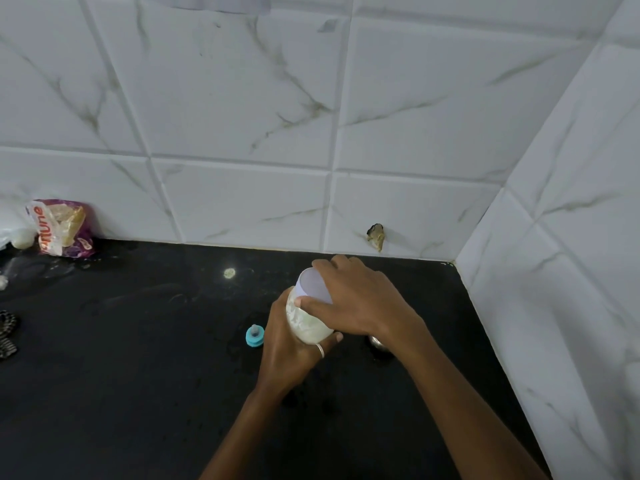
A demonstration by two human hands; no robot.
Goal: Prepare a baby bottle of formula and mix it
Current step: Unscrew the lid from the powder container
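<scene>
A clear baby bottle (306, 323) with whitish formula inside is held above the black counter (138, 358). My left hand (287, 355) wraps its lower body from below. A white cap (311, 284) covers the bottle's top, and my right hand (360, 299) grips this cap from above with thumb and fingers. The blue nipple ring (255, 336) with its teat lies on the counter just left of my left hand.
A purple and white food packet (62, 226) leans against the tiled wall at the far left. A shiny metal item (377, 342) peeks out under my right wrist. A dark patterned object (7, 334) sits at the left edge. A tiled wall corner closes the right side.
</scene>
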